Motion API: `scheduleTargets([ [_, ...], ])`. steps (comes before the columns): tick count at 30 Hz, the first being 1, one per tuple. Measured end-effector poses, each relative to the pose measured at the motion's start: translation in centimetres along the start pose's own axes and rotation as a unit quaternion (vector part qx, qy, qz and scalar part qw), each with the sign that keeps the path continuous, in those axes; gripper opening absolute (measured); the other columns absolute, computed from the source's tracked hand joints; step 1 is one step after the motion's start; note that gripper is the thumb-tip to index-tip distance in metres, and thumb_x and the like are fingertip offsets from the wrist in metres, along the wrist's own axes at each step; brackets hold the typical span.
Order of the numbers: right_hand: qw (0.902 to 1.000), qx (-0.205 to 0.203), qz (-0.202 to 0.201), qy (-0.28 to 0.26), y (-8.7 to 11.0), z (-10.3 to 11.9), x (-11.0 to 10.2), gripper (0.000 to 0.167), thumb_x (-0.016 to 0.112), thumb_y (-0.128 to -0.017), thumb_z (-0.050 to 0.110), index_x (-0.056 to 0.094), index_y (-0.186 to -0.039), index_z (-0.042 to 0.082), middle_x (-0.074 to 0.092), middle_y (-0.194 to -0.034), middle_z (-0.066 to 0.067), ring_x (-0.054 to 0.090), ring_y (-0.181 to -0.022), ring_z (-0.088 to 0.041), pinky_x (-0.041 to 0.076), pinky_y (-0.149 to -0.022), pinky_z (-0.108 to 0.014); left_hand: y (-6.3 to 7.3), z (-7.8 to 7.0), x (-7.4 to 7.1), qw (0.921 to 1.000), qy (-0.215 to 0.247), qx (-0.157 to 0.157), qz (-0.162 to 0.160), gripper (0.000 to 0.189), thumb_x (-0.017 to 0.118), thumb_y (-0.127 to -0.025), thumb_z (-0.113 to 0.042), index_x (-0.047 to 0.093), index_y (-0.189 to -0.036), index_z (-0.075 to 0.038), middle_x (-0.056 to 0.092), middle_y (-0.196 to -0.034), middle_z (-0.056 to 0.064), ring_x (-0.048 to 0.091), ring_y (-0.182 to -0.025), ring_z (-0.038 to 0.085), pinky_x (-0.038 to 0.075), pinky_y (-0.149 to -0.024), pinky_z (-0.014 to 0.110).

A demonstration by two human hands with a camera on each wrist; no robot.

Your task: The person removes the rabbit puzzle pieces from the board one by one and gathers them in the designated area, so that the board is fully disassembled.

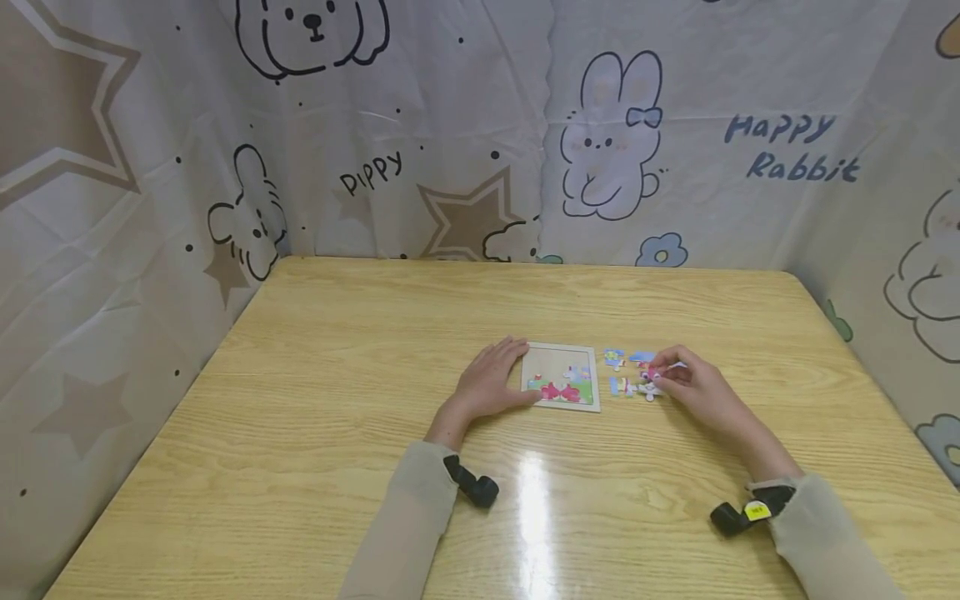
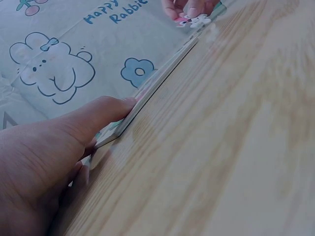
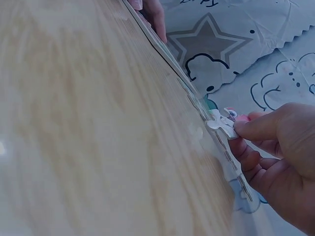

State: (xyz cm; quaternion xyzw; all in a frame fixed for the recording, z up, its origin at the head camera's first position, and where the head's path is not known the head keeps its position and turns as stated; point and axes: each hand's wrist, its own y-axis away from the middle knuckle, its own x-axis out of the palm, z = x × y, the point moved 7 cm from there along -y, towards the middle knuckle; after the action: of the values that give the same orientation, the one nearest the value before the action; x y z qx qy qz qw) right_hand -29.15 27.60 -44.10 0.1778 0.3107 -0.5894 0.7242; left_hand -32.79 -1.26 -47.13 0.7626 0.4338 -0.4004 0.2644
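A square puzzle board (image 1: 561,408) with a pale frame lies on the table, partly filled with pieces along its bottom and right side. My left hand (image 1: 491,379) rests at its left side, fingers near the top corner and the straight thumb on the lower edge. In the left wrist view that thumb touches the rim of the board (image 2: 123,123). To the board's right, my right hand (image 1: 693,387) pinches a pink-and-white puzzle piece (image 3: 224,123) between thumb and fingers. Loose puzzle pieces (image 1: 622,386) lie under and beside it; the fingers partly hide some.
The wooden table (image 1: 337,375) reaches past both hands on every side. A printed curtain (image 1: 465,125) hangs behind and at both sides of it. Each wrist wears a black strap device, such as the left one (image 1: 472,483).
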Motion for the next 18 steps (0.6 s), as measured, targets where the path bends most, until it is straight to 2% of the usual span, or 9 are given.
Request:
scheduleTargets([
  [4,1.0,-0.007,-0.001,-0.006,0.2,-0.1,-0.2,0.023,0.06,-0.094,0.003,0.054,-0.116,-0.002,0.061,-0.112,-0.02,0.054,-0.09,0.013,0.05,-0.076,-0.005,0.0,0.0,0.0,1.0,0.0,0.0,-0.001,0.086,0.066,-0.086,-0.055,0.03,-0.154,-0.017,0.026,-0.164,-0.001,0.014,-0.155,0.017,0.01,-0.129,0.036],
  [8,0.9999,-0.006,-0.004,0.012,0.1,-0.3,-0.3,0.023,0.06,-0.095,0.002,0.054,-0.116,-0.003,0.062,-0.11,-0.02,0.053,-0.088,0.013,0.05,-0.075,-0.006,0.1,0.0,0.0,1.0,0.0,0.0,-0.001,0.086,0.066,-0.086,-0.055,0.03,-0.154,-0.017,0.026,-0.164,-0.001,0.014,-0.155,0.017,0.01,-0.129,0.036],
  [13,0.9983,0.018,0.0,0.056,0.1,-0.7,-0.5,0.023,0.059,-0.097,0.009,0.056,-0.118,0.001,0.064,-0.107,-0.017,0.05,-0.086,0.011,0.047,-0.073,-0.01,0.1,0.0,0.0,1.0,0.002,0.001,-0.003,0.086,0.066,-0.086,-0.054,0.031,-0.154,-0.016,0.026,-0.163,-0.001,0.015,-0.155,0.017,0.01,-0.129,0.036],
  [18,0.9974,0.04,0.018,0.056,0.1,-1.1,-0.4,0.026,0.058,-0.099,0.014,0.057,-0.12,0.0,0.064,-0.113,-0.019,0.049,-0.089,0.013,0.047,-0.076,-0.009,0.0,0.1,0.0,0.9999,0.008,0.0,-0.006,0.086,0.066,-0.085,-0.055,0.032,-0.154,-0.017,0.027,-0.163,-0.001,0.015,-0.155,0.017,0.01,-0.129,0.036],
])
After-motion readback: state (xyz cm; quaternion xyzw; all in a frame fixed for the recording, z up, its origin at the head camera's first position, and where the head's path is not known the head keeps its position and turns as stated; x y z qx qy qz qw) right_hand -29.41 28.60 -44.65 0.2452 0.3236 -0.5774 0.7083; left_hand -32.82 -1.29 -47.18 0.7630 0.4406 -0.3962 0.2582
